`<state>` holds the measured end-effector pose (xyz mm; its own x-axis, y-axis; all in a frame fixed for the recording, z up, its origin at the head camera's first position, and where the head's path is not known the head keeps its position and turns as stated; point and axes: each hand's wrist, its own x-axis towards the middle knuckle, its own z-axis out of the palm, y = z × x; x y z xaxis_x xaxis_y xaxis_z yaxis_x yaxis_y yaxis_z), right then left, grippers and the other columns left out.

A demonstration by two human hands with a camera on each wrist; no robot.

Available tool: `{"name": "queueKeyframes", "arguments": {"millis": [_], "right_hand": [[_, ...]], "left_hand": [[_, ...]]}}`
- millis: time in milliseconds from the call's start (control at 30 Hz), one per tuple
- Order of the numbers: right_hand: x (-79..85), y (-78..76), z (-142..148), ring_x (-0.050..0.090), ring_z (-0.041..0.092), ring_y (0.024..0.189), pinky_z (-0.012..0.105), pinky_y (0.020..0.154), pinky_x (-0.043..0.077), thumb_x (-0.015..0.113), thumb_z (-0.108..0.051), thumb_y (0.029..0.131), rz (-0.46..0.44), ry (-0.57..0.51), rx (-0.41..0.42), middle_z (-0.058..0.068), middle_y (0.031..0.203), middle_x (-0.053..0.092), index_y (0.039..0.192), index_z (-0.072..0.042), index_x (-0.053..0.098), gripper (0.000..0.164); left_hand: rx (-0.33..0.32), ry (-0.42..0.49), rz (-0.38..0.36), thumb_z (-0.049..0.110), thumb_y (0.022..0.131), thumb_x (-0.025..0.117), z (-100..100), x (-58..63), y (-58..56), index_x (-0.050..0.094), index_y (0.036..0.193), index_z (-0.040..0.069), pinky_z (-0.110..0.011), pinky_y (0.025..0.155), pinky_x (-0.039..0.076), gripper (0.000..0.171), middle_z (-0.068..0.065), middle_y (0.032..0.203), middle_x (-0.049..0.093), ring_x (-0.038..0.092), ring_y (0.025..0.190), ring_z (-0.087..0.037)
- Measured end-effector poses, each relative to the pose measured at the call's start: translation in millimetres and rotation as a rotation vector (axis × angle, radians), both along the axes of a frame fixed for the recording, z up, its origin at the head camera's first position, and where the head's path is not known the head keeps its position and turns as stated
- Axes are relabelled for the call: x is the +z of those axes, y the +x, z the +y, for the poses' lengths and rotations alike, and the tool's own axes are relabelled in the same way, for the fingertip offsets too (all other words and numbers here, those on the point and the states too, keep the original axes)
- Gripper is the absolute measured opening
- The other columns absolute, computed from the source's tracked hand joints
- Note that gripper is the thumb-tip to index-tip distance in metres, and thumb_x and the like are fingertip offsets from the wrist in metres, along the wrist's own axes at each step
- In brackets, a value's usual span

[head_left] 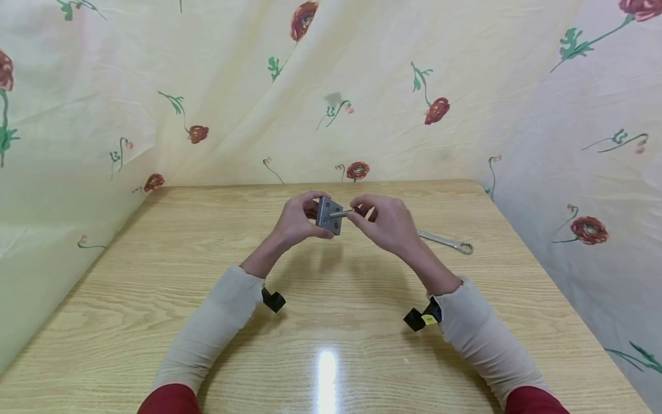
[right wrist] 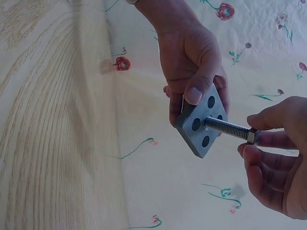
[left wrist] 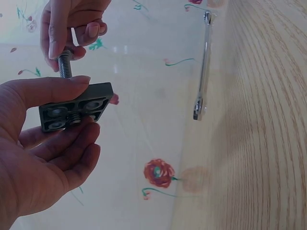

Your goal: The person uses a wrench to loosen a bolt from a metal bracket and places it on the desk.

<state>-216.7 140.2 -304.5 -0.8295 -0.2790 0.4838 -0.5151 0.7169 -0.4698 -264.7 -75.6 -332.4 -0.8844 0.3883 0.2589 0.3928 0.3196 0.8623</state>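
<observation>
My left hand point(head_left: 297, 221) holds a square grey metal plate point(head_left: 323, 211) by its edges, raised above the table and tilted. Holes lie near the plate's corners, and a threaded bolt point(right wrist: 228, 127) sits in its middle hole. In the right wrist view most of the bolt's shank sticks out towards my right hand point(head_left: 389, 223). That hand pinches the hex head point(right wrist: 251, 136) between thumb and fingers. From the left wrist view, the bolt's threaded end point(left wrist: 73, 118) shows on the far face of the plate, close to my left fingertips.
A combination wrench point(head_left: 446, 240) lies on the wooden table point(head_left: 331, 299) to the right, partly behind my right hand in the head view. Flower-patterned cloth point(head_left: 233, 103) hangs behind the table and along both sides. Black wrist cameras point(head_left: 274, 300) hang below the sleeves.
</observation>
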Motion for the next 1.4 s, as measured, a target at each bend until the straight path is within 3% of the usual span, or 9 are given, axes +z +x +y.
{"name": "queueKeyframes", "arguments": {"millis": [433, 533, 667, 800, 900, 1133, 1400], "right_hand": [[0.1, 1.6, 0.1, 0.068, 0.022, 0.067, 0.035, 0.062, 0.054, 0.072, -0.002, 0.086, 0.046, -0.003, 0.065, 0.011, 0.1, 0.07, 0.102, -0.009, 0.075, 0.018], [1.7, 2.7, -0.3, 0.067, 0.02, 0.065, 0.035, 0.062, 0.054, 0.073, -0.007, 0.087, 0.019, 0.011, 0.061, 0.012, 0.102, 0.07, 0.115, -0.007, 0.071, 0.028], [3.0, 3.1, -1.0, 0.068, 0.02, 0.065, 0.033, 0.059, 0.053, 0.074, -0.025, 0.09, -0.041, 0.039, 0.003, 0.012, 0.103, 0.072, 0.131, -0.01, 0.06, 0.047], [1.6, 2.1, -0.9, 0.069, 0.02, 0.071, 0.03, 0.058, 0.05, 0.068, -0.04, 0.094, -0.096, 0.032, -0.074, 0.009, 0.093, 0.075, 0.12, -0.011, 0.067, 0.039], [0.5, 1.6, -0.5, 0.067, 0.02, 0.068, 0.029, 0.055, 0.047, 0.064, -0.04, 0.097, -0.102, 0.015, -0.088, 0.008, 0.084, 0.075, 0.108, -0.01, 0.073, 0.033], [1.3, 2.9, 0.0, 0.069, 0.019, 0.064, 0.029, 0.055, 0.05, 0.069, -0.03, 0.094, -0.033, 0.018, -0.037, 0.009, 0.085, 0.077, 0.102, -0.008, 0.075, 0.023], [0.8, 3.0, -0.4, 0.066, 0.018, 0.061, 0.028, 0.057, 0.049, 0.074, -0.014, 0.089, 0.011, 0.016, 0.02, 0.01, 0.091, 0.075, 0.105, -0.007, 0.074, 0.018]], "left_hand": [[0.003, 0.005, -0.004, -0.002, 0.065, 0.089, -0.4, 0.5, 0.4, 0.06, 0.13, 0.006, -0.045, 0.095, 0.056, 0.073, -0.022, 0.109, 0.073, 0.068, 0.093, -0.028], [0.006, -0.001, -0.006, -0.001, 0.065, 0.089, -1.0, 0.1, -0.2, 0.06, 0.131, 0.005, -0.044, 0.095, 0.056, 0.073, -0.022, 0.11, 0.073, 0.068, 0.093, -0.028], [0.008, -0.005, -0.01, -0.002, 0.065, 0.089, -1.5, 0.3, 0.0, 0.06, 0.132, 0.005, -0.045, 0.095, 0.056, 0.074, -0.022, 0.11, 0.073, 0.068, 0.095, -0.029], [0.005, -0.002, -0.012, -0.003, 0.065, 0.088, -1.5, 0.5, 1.0, 0.059, 0.131, 0.005, -0.045, 0.095, 0.056, 0.073, -0.022, 0.11, 0.073, 0.068, 0.094, -0.029], [0.002, -0.002, -0.01, -0.002, 0.065, 0.088, -1.1, 0.3, 1.1, 0.06, 0.13, 0.005, -0.046, 0.096, 0.055, 0.072, -0.021, 0.109, 0.073, 0.068, 0.094, -0.029], [-0.001, -0.005, -0.009, -0.002, 0.065, 0.089, -0.5, 0.3, 1.3, 0.06, 0.129, 0.006, -0.046, 0.096, 0.055, 0.071, -0.021, 0.109, 0.073, 0.068, 0.094, -0.03], [0.008, -0.006, -0.014, -0.003, 0.064, 0.089, -1.6, -0.9, 0.7, 0.059, 0.132, 0.004, -0.046, 0.096, 0.055, 0.074, -0.022, 0.11, 0.073, 0.069, 0.095, -0.031]]}}
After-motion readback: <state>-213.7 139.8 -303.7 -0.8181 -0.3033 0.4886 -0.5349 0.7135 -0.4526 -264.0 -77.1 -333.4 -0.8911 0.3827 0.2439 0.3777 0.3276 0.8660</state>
